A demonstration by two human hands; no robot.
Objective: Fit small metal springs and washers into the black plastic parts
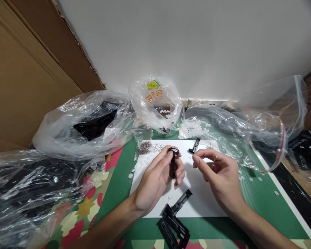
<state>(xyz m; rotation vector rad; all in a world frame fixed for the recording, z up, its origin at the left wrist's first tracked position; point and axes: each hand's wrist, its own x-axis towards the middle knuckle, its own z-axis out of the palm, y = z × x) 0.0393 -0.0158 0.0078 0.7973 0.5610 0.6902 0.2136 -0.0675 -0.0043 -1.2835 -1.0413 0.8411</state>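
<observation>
My left hand [158, 178] holds a small black plastic part [173, 166] upright over the white sheet [194, 193]. A white piece shows on the top of that part, near my thumb. To the right, my right hand [221, 174] is closed in a pinch, apart from the held part. What its fingertips hold, if anything, is too small to make out. A thin shiny metal piece [214, 162] shows by its curled fingers. Another black T-shaped part [195, 146] lies on the sheet behind my hands. Nearer to me, several black parts [175, 223] lie in a pile beside a thin bent wire [170, 198].
Small metal wire pieces [145, 147] are heaped at the sheet's back left. White discs [194, 128] lie behind the sheet, with others scattered on the green mat [264, 204]. Plastic bags [155, 100] line the wall. Bagged black parts [41, 186] and a cardboard box [28, 76] are left.
</observation>
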